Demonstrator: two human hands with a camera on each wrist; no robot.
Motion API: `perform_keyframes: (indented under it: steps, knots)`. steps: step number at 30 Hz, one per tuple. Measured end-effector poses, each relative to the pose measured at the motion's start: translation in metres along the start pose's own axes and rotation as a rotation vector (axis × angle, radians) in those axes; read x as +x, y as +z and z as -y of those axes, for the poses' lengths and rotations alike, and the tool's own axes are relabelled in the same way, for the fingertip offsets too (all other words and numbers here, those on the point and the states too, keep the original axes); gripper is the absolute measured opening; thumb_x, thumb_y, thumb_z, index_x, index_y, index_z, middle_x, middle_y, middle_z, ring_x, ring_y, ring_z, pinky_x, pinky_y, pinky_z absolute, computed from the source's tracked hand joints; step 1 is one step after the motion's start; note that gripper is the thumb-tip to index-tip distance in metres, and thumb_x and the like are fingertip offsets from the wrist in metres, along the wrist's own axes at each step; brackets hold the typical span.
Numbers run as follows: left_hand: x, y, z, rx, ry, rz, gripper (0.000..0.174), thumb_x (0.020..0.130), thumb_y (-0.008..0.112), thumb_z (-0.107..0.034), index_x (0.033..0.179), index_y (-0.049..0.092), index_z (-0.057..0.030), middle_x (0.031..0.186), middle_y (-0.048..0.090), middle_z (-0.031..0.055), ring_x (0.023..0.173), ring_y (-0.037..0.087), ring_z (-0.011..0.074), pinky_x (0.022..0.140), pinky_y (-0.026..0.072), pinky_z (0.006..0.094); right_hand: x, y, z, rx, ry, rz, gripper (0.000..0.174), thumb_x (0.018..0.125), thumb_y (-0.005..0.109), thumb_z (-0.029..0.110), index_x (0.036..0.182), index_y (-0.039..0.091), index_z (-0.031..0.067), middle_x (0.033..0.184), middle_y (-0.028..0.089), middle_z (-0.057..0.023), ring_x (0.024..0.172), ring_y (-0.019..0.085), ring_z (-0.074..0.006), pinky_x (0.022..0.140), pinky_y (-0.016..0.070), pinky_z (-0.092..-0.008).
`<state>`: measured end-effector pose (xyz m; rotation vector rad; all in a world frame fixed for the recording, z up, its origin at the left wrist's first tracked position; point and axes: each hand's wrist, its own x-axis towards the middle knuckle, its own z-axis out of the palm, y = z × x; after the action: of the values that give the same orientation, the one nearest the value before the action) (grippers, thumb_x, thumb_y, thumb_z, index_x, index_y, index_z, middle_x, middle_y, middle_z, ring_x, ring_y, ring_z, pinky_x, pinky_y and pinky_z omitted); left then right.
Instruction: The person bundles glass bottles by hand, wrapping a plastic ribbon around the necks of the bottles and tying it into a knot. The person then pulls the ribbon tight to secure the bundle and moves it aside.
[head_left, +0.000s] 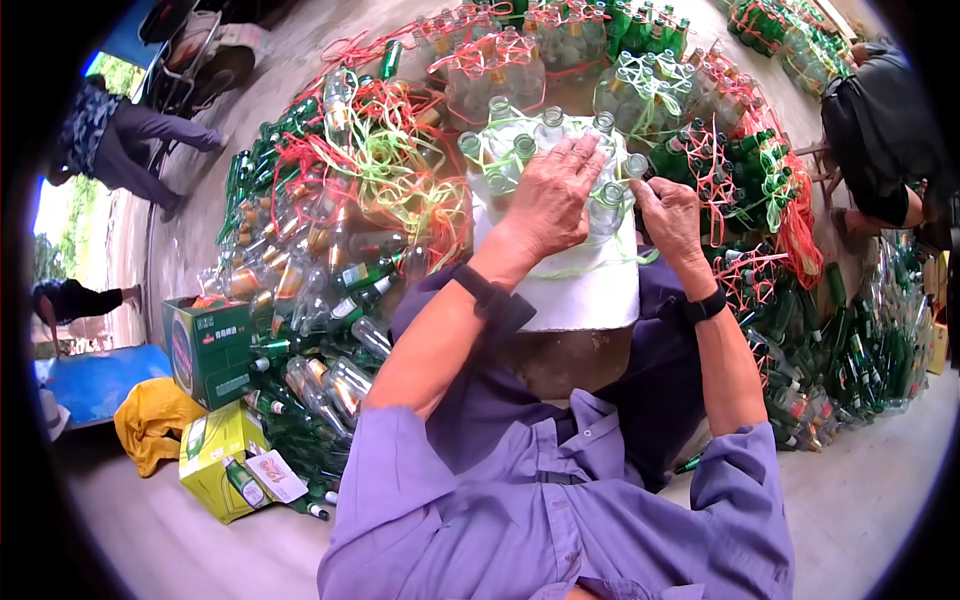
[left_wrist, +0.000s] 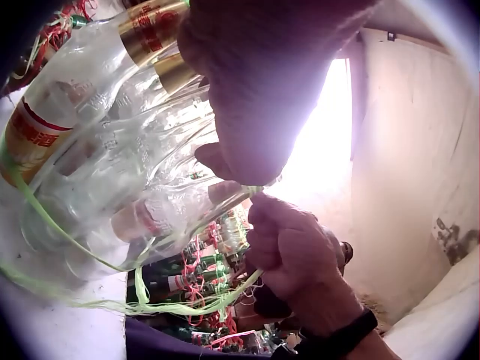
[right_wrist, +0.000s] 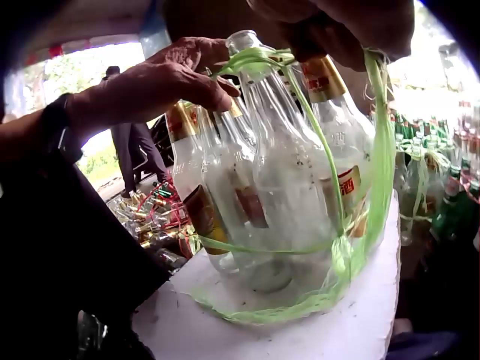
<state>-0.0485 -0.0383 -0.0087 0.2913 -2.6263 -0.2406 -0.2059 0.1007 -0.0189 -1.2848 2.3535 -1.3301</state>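
Observation:
Clear glass bottles [right_wrist: 285,180], several with gold and red labels, stand in a tight bundle on a white block [head_left: 590,300] in front of the person. Light green plastic strapping [right_wrist: 375,165] circles the bundle low down, with a knot on its side, and loops round a front bottle's neck. My left hand [head_left: 555,200] lies over the bottle tops, fingers extended across the necks. At the bundle's right edge my right hand [head_left: 672,220] pinches the strapping, which runs down to the knot. In the left wrist view, the right hand [left_wrist: 292,251] is close to the left fingertips.
A tangle of red and green strapping [head_left: 400,150] lies left of the block, over loose bottles. Tied bottle bundles [head_left: 495,75] stand beyond. Green bottles [head_left: 860,340] are heaped at right. Cartons [head_left: 210,350] and a yellow cloth [head_left: 155,425] sit at left; other people are at both sides.

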Motion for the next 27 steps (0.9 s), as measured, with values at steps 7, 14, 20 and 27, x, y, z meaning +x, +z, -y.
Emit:
perform_keyframes:
  steps: [7, 14, 20, 27]
  knots:
    - [0.001, 0.004, 0.001, 0.005, 0.005, 0.001, 0.067, 0.070, 0.063, -0.013, 0.136, 0.058, -0.0033, 0.149, 0.050, 0.0174, 0.134, 0.049, 0.0378, 0.110, 0.0394, 0.0476, 0.004, 0.000, -0.026, 0.180, 0.092, 0.142, 0.035, 0.094, 0.069, 0.024, 0.075, 0.067, -0.0054, 0.057, 0.056, -0.0109, 0.053, 0.049, -0.0135, 0.055, 0.0416, -0.0342]
    - [0.004, -0.002, -0.005, -0.044, -0.013, -0.025, 0.065, 0.068, 0.062, -0.008, 0.133, 0.060, -0.0033, 0.147, 0.052, 0.0162, 0.136, 0.047, 0.0380, 0.112, 0.0375, 0.0485, 0.004, 0.003, -0.031, 0.294, 0.202, 0.248, 0.030, 0.093, 0.067, 0.022, 0.081, 0.075, -0.0042, 0.066, 0.068, -0.0091, 0.066, 0.058, -0.0103, 0.065, 0.0465, -0.0294]
    - [0.010, -0.006, -0.009, -0.139, -0.037, -0.098, 0.065, 0.067, 0.066, -0.006, 0.131, 0.061, -0.0076, 0.136, 0.061, 0.0125, 0.135, 0.048, 0.0357, 0.114, 0.0317, 0.0483, 0.008, 0.004, -0.033, 0.568, 0.515, 0.344, 0.025, 0.085, 0.070, 0.023, 0.072, 0.070, 0.0018, 0.054, 0.050, 0.0017, 0.046, 0.038, -0.0041, 0.044, 0.0286, -0.0250]
    - [0.023, -0.003, -0.009, -0.245, -0.057, -0.048, 0.041, 0.079, 0.061, -0.002, 0.118, 0.065, -0.0099, 0.110, 0.073, 0.0087, 0.126, 0.053, 0.0291, 0.110, 0.0325, 0.0479, 0.014, 0.004, -0.038, 0.426, 0.208, 0.500, 0.028, 0.085, 0.067, 0.023, 0.065, 0.063, 0.0034, 0.050, 0.043, 0.0047, 0.041, 0.034, -0.0052, 0.041, 0.0244, -0.0262]
